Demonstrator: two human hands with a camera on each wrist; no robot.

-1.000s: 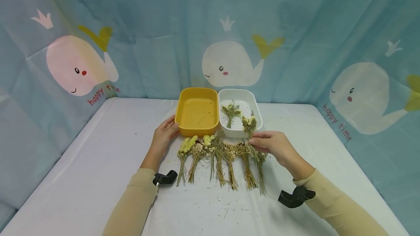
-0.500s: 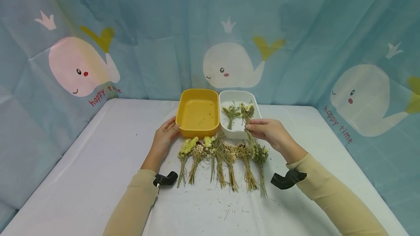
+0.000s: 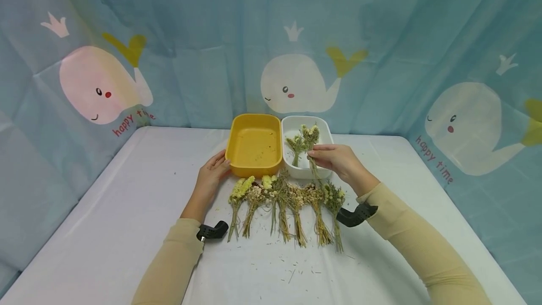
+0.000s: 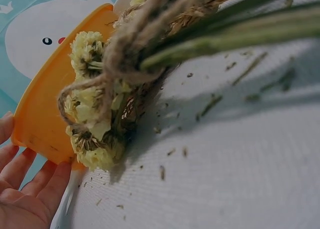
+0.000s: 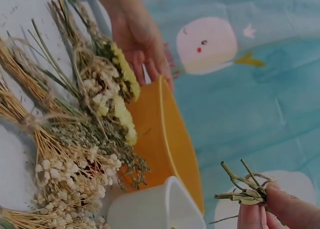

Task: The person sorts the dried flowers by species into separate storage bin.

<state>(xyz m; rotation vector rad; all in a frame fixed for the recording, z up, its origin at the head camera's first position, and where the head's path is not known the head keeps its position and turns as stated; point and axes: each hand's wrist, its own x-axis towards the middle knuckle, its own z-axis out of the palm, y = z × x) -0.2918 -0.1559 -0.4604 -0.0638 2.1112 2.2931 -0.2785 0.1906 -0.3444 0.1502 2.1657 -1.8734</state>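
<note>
My right hand pinches the stems of a small dried flower bunch between thumb and fingers, above the white container. The bunch's cut stems stick out of the fingertips in the right wrist view; its flower heads are out of sight there. Another dried bunch lies inside the white container. My left hand touches the near left corner of the yellow container with fairly straight fingers, seen against its wall in the left wrist view.
Several tied dried flower bunches lie in a row before the containers, from a yellow-headed bunch on the left to a green one on the right. Plant crumbs litter the white tabletop. A whale-print curtain stands behind.
My right hand has moved left and away from me, carrying its flower bunch from the white container's near right corner to over its inside. The left hand stays at the yellow container.
</note>
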